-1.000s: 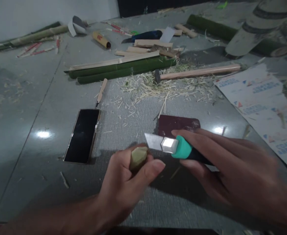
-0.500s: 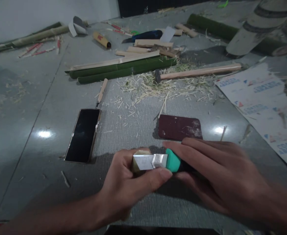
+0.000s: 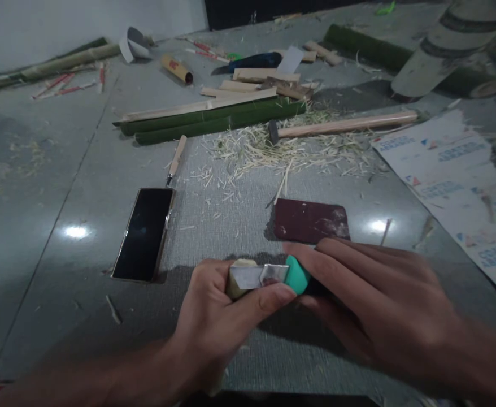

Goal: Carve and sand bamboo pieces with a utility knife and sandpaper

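Note:
My right hand (image 3: 383,294) is closed around a utility knife (image 3: 297,275) with a teal front end and a dark handle mostly hidden by the fingers. Its metal blade points left. Wrapped in my left hand (image 3: 218,316) is a pale yellow-green piece (image 3: 236,288), probably bamboo, lying right behind the blade. Most of that piece is covered by the fingers and the blade. My left thumb presses against the knife near the teal part. Just beyond my right fingers a dark red flat pad (image 3: 311,220) lies on the floor.
A phone (image 3: 144,234) lies at left, with a wood-handled tool (image 3: 177,160) past it. Farther off are split green bamboo (image 3: 218,121), shavings (image 3: 252,152), a hammer (image 3: 345,124) and a yellow tube (image 3: 177,69). Printed sheets (image 3: 455,164) lie at right.
The knife's teal end and blade have shifted very slightly up and left, and the blade's angle has changed a little. Both hands keep their hold; the floor items stay put.

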The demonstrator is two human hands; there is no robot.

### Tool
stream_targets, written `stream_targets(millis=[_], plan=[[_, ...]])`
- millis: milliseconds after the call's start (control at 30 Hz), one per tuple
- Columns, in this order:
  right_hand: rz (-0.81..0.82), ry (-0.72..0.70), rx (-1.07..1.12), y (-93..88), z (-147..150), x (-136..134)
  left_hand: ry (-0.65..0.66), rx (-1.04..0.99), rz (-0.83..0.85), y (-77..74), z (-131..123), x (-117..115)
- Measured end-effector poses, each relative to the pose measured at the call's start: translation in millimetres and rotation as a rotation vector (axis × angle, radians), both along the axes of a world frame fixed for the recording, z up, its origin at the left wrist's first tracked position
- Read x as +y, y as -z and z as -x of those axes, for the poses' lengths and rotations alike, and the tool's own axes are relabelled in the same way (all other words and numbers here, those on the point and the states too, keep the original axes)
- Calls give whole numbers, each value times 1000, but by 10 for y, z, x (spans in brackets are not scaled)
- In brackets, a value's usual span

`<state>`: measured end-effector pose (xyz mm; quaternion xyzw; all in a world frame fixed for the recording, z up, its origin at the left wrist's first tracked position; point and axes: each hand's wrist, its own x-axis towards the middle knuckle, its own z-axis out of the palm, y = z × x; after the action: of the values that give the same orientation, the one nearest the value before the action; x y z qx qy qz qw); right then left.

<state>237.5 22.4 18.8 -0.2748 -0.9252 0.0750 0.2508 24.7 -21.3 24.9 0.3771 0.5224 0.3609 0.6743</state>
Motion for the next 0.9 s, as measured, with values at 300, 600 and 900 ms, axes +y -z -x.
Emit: stream_targets(millis=[300, 600, 900], plan=[[19, 152, -9, 15, 3, -41, -28, 156, 25, 122, 50, -17], [166, -12, 20, 60, -23, 32, -21, 21, 54, 97, 60, 30], [194, -80, 24, 19, -23, 53, 28, -37, 28, 53, 45, 43]])
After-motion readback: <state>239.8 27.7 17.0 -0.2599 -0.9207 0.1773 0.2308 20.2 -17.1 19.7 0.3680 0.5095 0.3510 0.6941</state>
